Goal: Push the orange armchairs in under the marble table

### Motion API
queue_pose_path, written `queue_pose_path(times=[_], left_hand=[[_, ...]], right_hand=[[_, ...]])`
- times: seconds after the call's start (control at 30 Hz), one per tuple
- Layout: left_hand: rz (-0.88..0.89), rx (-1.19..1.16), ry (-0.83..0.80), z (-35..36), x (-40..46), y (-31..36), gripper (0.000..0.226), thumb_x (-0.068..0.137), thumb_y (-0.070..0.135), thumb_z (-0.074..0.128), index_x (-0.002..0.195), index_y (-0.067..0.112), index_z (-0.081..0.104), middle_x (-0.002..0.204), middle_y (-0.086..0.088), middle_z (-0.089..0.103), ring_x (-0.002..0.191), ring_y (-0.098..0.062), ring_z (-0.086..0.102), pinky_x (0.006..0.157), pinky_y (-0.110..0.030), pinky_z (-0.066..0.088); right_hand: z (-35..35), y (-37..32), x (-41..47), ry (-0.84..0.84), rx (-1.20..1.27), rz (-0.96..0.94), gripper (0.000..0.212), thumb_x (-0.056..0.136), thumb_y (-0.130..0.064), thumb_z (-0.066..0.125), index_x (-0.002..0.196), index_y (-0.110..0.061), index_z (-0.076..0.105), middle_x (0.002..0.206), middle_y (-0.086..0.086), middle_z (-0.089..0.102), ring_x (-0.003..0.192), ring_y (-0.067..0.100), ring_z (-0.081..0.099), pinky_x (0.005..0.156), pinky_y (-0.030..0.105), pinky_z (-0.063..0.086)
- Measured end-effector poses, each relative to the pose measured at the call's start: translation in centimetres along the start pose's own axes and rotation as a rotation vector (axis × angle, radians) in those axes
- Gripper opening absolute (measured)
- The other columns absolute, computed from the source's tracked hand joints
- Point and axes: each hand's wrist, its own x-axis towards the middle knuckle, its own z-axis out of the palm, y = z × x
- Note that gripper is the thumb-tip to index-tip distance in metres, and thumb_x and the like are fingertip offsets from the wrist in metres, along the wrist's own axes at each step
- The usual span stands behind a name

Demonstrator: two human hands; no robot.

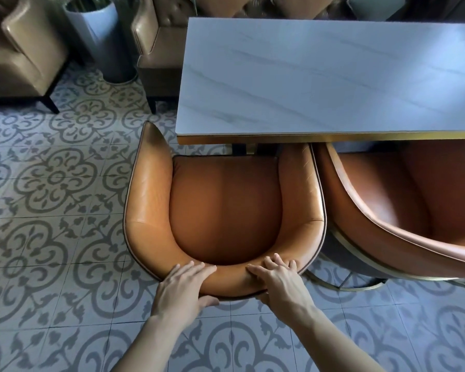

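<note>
An orange leather armchair stands in front of me, its seat front at the near edge of the marble table. Its left arm sticks out past the table's left corner. My left hand and my right hand both grip the top of its curved backrest, fingers over the rim and thumbs behind it. A second orange armchair sits to the right, its side touching the first chair and its front under the table edge.
The floor is patterned grey tile. Tan leather sofas stand at the far left and behind the table. A white planter stands between them. A gold ring base shows under the right chair.
</note>
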Motion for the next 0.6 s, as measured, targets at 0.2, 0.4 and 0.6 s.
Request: queue_pose_path(times=[0.2, 0.4, 0.6], left_hand=[[-0.003, 0.008, -0.042, -0.5, -0.2, 0.5, 0.07, 0.09, 0.056, 0.06, 0.15, 0.041, 0.028, 0.159, 0.011, 0.031, 0.148, -0.013, 0.018, 0.122, -0.034, 0.007], [-0.024, 0.022, -0.069, -1.9, -2.4, 1.7, 0.069, 0.094, 0.054, 0.055, 0.153, 0.036, 0.024, 0.162, 0.006, 0.023, 0.149, -0.015, 0.013, 0.122, -0.038, 0.008], [-0.036, 0.013, -0.098, -6.3, -6.7, 0.0, 0.069, 0.089, 0.067, 0.05, 0.149, 0.036, 0.032, 0.151, 0.009, 0.04, 0.138, -0.016, 0.035, 0.115, -0.039, 0.027]], right_hand=[[-0.9, -0.1, 0.3, -0.074, -0.008, -0.007, 0.067, 0.088, -0.035, 0.075, 0.148, -0.037, 0.047, 0.128, 0.003, 0.058, 0.123, 0.027, 0.043, 0.095, 0.048, 0.036], [-1.5, -0.5, -2.1, -0.132, -0.016, -0.004, 0.089, 0.09, -0.044, 0.074, 0.16, -0.03, 0.021, 0.154, 0.009, 0.033, 0.145, 0.03, 0.024, 0.11, 0.059, 0.038], [-4.1, -3.4, -6.6, -0.132, 0.106, 0.116, 0.084, 0.092, -0.057, 0.068, 0.158, -0.029, 0.025, 0.142, 0.006, 0.052, 0.128, 0.03, 0.052, 0.104, 0.049, 0.046]])
